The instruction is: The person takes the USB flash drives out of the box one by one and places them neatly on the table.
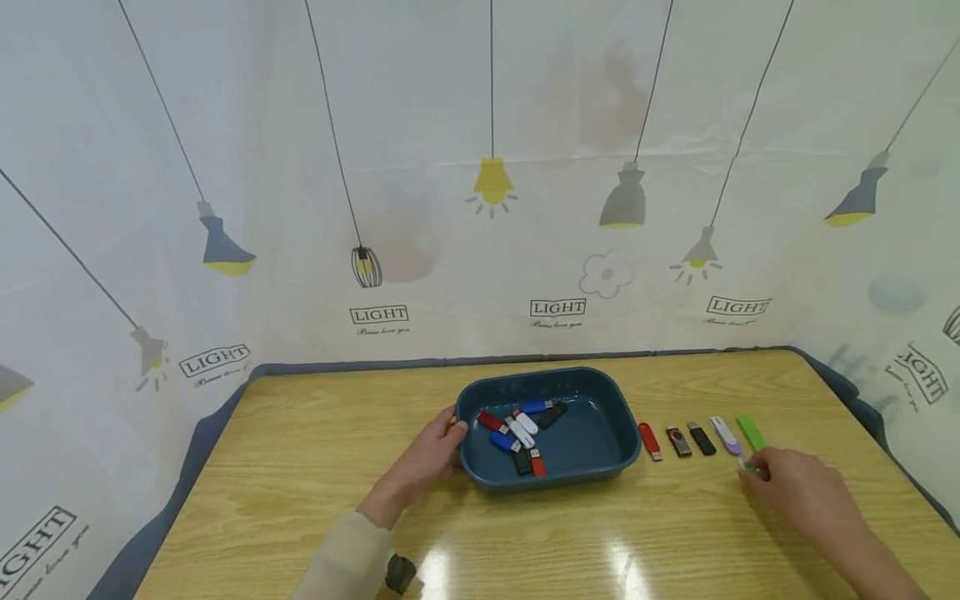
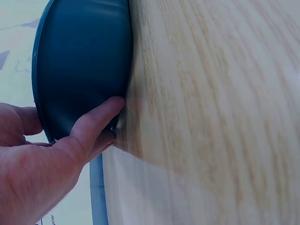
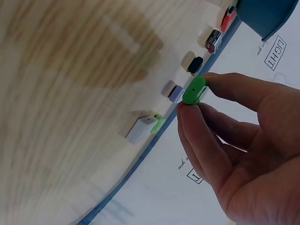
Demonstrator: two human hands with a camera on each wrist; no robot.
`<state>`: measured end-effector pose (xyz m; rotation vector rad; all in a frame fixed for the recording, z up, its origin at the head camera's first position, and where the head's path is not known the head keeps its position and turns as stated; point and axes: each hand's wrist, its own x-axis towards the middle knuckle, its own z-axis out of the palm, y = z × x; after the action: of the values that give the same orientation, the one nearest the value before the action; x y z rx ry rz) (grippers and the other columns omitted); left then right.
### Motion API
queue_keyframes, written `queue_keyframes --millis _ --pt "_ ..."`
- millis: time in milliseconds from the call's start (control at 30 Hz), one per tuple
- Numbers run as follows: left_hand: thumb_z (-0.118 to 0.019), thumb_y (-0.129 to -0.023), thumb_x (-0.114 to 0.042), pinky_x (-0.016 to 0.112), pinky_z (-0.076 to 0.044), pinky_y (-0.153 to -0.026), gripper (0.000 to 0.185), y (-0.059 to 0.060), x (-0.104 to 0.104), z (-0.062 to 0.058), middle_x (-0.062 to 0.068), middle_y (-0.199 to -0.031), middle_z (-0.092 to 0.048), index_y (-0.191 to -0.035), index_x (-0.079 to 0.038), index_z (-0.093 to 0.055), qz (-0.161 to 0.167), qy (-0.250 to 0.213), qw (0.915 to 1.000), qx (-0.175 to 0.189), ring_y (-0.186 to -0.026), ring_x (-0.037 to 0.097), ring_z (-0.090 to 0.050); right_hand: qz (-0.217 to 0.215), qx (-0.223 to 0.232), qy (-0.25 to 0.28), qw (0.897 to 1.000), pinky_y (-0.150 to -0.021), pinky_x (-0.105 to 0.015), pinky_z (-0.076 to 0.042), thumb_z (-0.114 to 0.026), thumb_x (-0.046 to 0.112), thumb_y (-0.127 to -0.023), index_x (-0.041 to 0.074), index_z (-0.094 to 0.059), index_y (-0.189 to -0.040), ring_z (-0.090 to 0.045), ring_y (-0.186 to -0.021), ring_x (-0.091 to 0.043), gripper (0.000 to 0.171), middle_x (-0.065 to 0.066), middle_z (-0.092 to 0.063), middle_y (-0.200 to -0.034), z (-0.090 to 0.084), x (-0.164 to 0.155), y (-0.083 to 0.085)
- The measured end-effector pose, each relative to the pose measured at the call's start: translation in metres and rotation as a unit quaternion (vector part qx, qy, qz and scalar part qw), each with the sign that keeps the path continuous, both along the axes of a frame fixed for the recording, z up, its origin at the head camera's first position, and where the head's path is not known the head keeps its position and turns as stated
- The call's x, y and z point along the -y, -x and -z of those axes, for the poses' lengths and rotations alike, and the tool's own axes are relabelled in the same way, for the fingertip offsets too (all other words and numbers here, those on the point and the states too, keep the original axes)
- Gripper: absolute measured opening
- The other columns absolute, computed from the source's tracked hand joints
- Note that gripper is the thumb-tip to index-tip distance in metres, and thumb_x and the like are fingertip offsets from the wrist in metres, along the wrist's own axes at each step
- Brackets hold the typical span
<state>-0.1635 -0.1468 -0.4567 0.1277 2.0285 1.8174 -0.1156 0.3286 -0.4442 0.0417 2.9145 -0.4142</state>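
A blue tray (image 1: 600, 392) sits mid-table with several USB sticks (image 1: 519, 432) in it: red, blue, white and black. My left hand (image 1: 438, 446) holds the tray's left rim, thumb over the edge and fingers (image 2: 96, 123) against the outer wall (image 2: 79, 65). To the right of the tray lies a row of sticks: red (image 1: 649, 440), dark red (image 1: 678, 441), black (image 1: 702, 438), lavender (image 1: 725, 435), green (image 1: 751, 433). My right hand (image 1: 752, 469) pinches a small green cap (image 3: 194, 90) just above the table, beside the green stick (image 3: 143, 128), whose metal plug is bare.
The wooden table (image 1: 300, 467) is enclosed by a lamp-printed curtain (image 1: 480, 208) at the back and both sides. A small dark object (image 1: 400, 572) lies near my left sleeve at the front edge.
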Motion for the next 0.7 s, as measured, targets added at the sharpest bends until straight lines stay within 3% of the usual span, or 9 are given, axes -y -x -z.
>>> queue_keyframes --millis 367,700 --pt "-0.034 -0.115 -0.02 0.055 -0.056 -0.098 0.055 0.001 0.001 0.002 0.029 -0.162 -0.031 -0.164 -0.001 -0.018 0.001 0.001 1.0 0.001 -0.132 0.043 -0.052 0.001 -0.018 -0.02 1.0 -0.054 -0.031 -0.029 -0.067 0.017 -0.095 0.009 -0.059 -0.072 -0.042 -0.059 -0.018 0.026 0.0 -0.045 -0.063 0.007 0.004 0.0" --pt "-0.035 -0.114 -0.021 0.054 -0.056 -0.097 0.056 0.0 0.0 0.002 0.029 -0.162 -0.031 -0.164 -0.001 -0.019 -0.001 0.003 1.0 0.0 -0.132 0.043 -0.051 -0.008 -0.025 -0.03 0.999 -0.053 -0.032 -0.031 -0.069 0.015 -0.095 0.009 -0.053 -0.07 -0.042 -0.059 -0.019 0.03 -0.001 -0.045 -0.064 0.015 0.002 0.002"
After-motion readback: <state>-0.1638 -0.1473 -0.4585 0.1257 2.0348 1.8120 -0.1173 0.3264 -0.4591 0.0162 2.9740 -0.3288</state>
